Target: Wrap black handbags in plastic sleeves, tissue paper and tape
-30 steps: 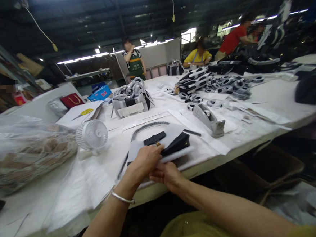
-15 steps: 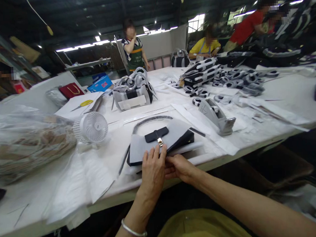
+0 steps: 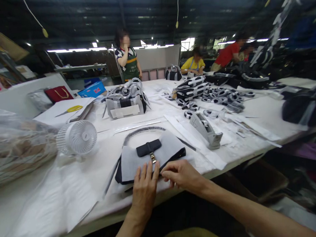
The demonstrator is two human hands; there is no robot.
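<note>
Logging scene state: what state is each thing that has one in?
Handbag, lying flat, flap down
Handle, arched beyond it, wrapped
Left hand, fingers extended on handbag
Right hand, fingers curled by handbag's edge
Scissors, lying down, blades seemingly shut
Fan, upright, running unclear
Tape dispenser, upright

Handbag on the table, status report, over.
Left hand laid on handbag; right hand curled by its near edge, grip unclear. Clasp faces up. Tape dispenser apart, to the right.
</note>
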